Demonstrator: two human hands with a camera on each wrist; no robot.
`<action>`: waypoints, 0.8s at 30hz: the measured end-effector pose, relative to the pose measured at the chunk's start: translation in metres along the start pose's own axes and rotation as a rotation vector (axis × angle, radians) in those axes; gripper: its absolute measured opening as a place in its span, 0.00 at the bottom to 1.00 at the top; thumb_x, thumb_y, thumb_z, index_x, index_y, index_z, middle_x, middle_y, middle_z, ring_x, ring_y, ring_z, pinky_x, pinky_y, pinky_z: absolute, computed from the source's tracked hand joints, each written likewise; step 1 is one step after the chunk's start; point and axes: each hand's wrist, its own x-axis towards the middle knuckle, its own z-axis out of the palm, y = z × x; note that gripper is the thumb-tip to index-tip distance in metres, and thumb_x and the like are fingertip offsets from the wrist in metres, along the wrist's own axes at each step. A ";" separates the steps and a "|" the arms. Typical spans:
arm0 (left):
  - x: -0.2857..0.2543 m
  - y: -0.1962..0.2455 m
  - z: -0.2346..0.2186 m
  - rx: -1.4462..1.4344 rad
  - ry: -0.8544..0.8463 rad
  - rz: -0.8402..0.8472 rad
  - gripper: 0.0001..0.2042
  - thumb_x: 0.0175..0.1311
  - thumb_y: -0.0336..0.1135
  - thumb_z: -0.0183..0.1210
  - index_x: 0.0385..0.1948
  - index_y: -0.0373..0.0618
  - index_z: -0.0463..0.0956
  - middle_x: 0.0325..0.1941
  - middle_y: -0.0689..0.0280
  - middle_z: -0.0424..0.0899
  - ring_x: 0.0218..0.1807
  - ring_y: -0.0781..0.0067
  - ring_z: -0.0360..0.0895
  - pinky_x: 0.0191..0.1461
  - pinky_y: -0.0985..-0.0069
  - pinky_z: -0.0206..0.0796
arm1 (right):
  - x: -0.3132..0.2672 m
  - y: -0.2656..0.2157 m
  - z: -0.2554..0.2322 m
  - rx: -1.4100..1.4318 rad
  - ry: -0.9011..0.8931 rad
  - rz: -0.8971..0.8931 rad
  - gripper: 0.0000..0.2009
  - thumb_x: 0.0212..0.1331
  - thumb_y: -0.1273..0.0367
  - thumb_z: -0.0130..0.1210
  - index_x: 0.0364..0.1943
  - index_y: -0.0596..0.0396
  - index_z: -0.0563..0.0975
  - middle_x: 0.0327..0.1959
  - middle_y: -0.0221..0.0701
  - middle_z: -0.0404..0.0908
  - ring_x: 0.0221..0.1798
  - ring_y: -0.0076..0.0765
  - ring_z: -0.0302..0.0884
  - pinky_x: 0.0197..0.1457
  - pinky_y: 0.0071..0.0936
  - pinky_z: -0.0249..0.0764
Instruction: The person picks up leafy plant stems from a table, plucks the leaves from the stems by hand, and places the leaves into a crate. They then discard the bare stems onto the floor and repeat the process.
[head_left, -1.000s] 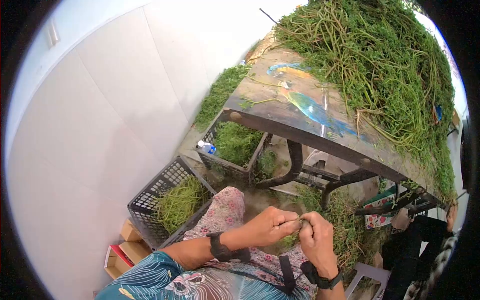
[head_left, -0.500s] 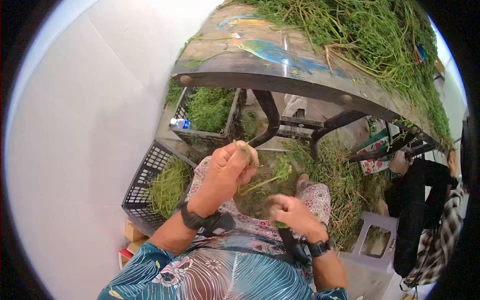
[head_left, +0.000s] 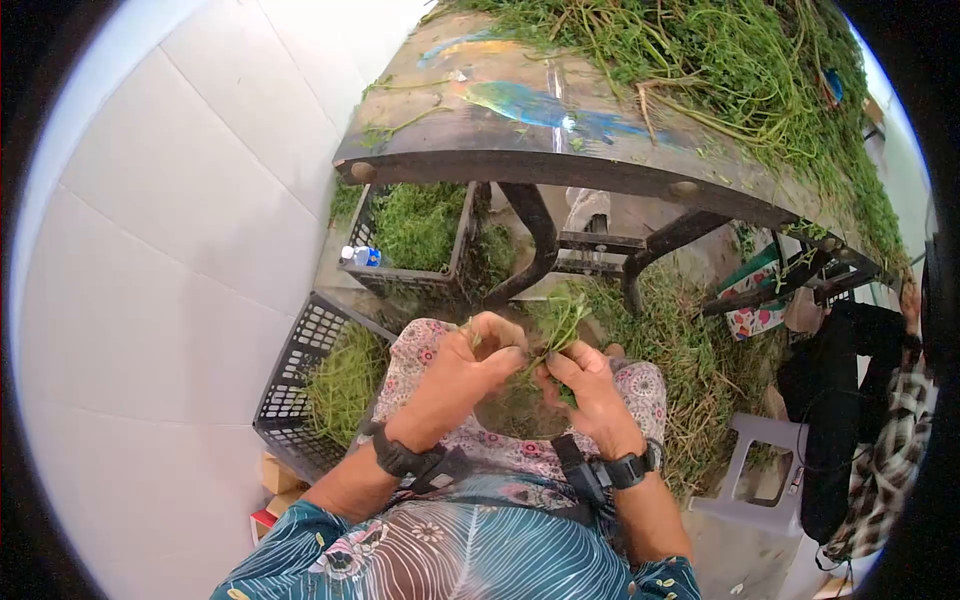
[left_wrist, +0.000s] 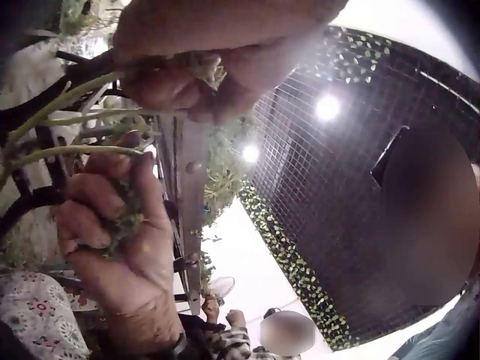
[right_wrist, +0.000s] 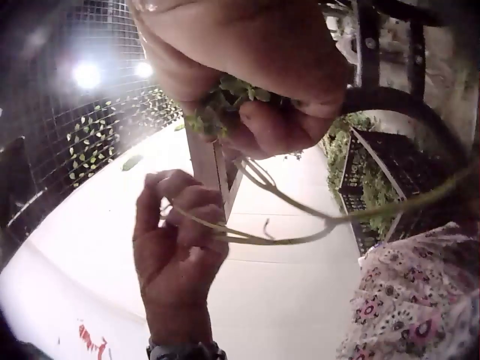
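Close together over the lap, both hands work on a green leafy stem (head_left: 562, 322). The left hand (head_left: 462, 362) pinches a branch of it between thumb and fingers. Curled around a bunch of small green leaves (right_wrist: 232, 97), the right hand (head_left: 592, 398) also pinches the stem with its thumb and forefinger. In the right wrist view the thin forked stem (right_wrist: 330, 220) stretches out below the right hand, one branch reaching the left hand (right_wrist: 180, 244). From the left wrist view, leaves (left_wrist: 124, 225) show in the right palm.
A large heap of greens (head_left: 720, 60) covers much of the table (head_left: 500, 130). At left stands a black crate (head_left: 285, 390) with stripped stems; another crate (head_left: 455, 250) with leafy greens and a bottle (head_left: 360, 256) is under the table edge. A stool (head_left: 750, 470) and another person's dark-clothed legs (head_left: 835, 420) are at right.
The hands were together, then parted with the left higher and the right lower; now they are close again at the stem. The view has turned, shifting the table leftward.
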 end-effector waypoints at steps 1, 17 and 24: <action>0.002 -0.008 -0.001 0.003 -0.021 0.000 0.02 0.55 0.27 0.53 0.29 0.42 0.71 0.32 0.70 0.75 0.27 0.87 0.67 0.27 0.87 0.59 | -0.002 -0.002 0.002 -0.051 0.005 -0.024 0.09 0.58 0.67 0.50 0.36 0.59 0.73 0.26 0.24 0.72 0.25 0.18 0.65 0.27 0.18 0.61; 0.008 -0.051 -0.010 0.166 -0.100 0.060 0.08 0.58 0.32 0.56 0.33 0.38 0.72 0.26 0.74 0.73 0.31 0.87 0.64 0.34 0.82 0.61 | -0.007 0.001 0.006 -0.190 0.082 -0.111 0.10 0.58 0.67 0.50 0.35 0.60 0.76 0.25 0.25 0.74 0.27 0.17 0.67 0.30 0.18 0.64; 0.006 -0.044 -0.010 0.206 -0.128 0.105 0.11 0.65 0.37 0.49 0.38 0.40 0.74 0.32 0.76 0.75 0.33 0.88 0.67 0.34 0.86 0.61 | -0.005 0.006 -0.001 -0.069 0.167 -0.182 0.11 0.58 0.68 0.51 0.41 0.61 0.74 0.25 0.25 0.74 0.26 0.18 0.67 0.28 0.16 0.63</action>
